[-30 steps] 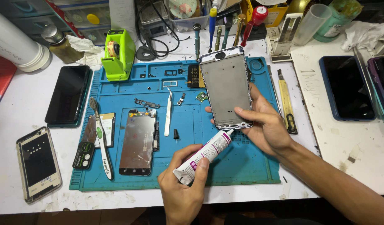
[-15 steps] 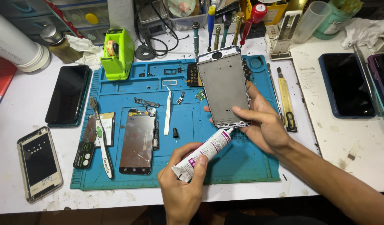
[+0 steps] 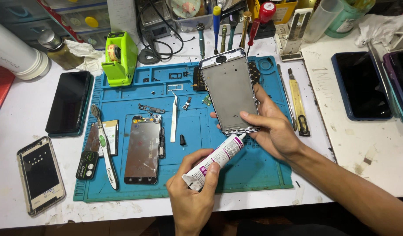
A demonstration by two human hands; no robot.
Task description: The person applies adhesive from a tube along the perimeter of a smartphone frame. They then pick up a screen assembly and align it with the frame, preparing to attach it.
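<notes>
My right hand (image 3: 273, 126) grips the lower end of a silver phone frame (image 3: 230, 89), held tilted above the blue work mat (image 3: 254, 170). My left hand (image 3: 190, 192) squeezes a white glue tube (image 3: 216, 158) with a purple band. The tube's nozzle touches the bottom edge of the frame. A detached phone screen (image 3: 142, 148) lies face down on the mat to the left, beside white tweezers (image 3: 174, 118) and a small black cap (image 3: 182, 140).
A green tape dispenser (image 3: 119, 57) stands at the mat's back left. A dark phone (image 3: 69, 102), a back cover (image 3: 40, 174), a toothbrush (image 3: 104, 146) and a battery lie left. Screwdrivers (image 3: 216, 26) stand behind. Two phones (image 3: 361, 83) rest at right; a yellow knife (image 3: 297, 102) lies beside the mat.
The phone frame and the tube stay almost where they were; the nozzle has crept slightly along the frame's bottom edge.
</notes>
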